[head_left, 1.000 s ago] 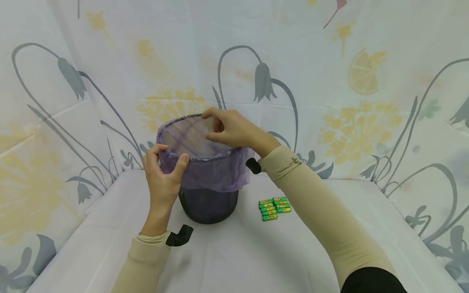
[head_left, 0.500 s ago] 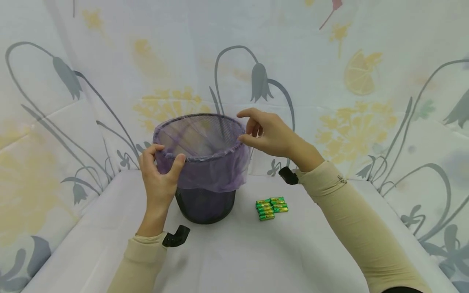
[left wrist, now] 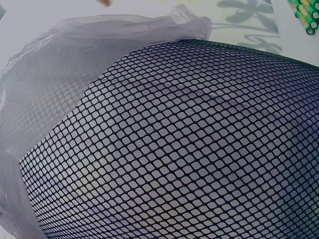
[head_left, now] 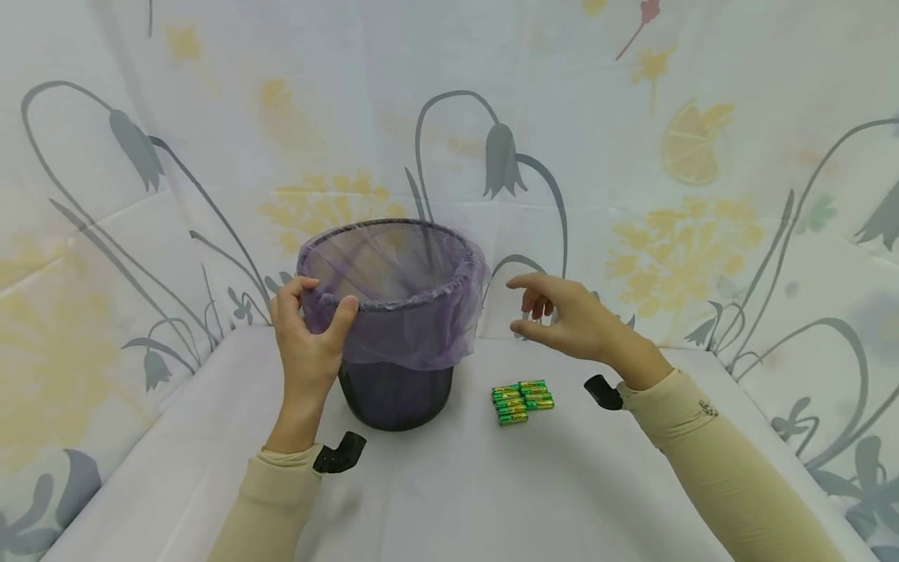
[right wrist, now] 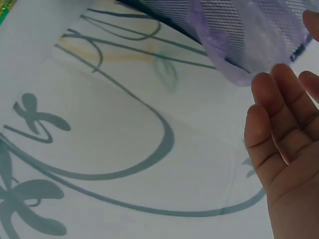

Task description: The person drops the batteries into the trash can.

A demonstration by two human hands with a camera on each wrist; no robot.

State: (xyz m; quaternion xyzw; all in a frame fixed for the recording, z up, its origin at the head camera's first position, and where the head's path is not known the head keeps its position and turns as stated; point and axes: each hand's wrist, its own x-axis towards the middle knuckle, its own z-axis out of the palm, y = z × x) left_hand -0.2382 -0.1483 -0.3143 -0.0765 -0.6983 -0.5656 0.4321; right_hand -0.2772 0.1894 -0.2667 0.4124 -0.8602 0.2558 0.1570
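A black mesh wastebasket [head_left: 396, 400] stands on the white surface, left of centre in the head view. A thin purple bin bag [head_left: 414, 337] lines it and folds down over the rim. My left hand [head_left: 307, 343] holds the basket's near left rim through the bag, thumb in front and fingers to the left. My right hand [head_left: 579, 318] hovers to the right of the basket, its loosely bent fingers holding nothing. In the left wrist view, the mesh wall [left wrist: 174, 144] fills most of the frame. The right wrist view has the purple bag edge beyond my fingertips [right wrist: 264, 89].
Several green and yellow batteries [head_left: 520, 402] lie in two short rows on the white surface, right of the basket. A white cloth backdrop [head_left: 597, 109] with grey and yellow plant prints rises behind and at both sides.
My right hand has let go of the bag at the far rim and moved right and down, away from the basket. My left hand has stayed on the rim.
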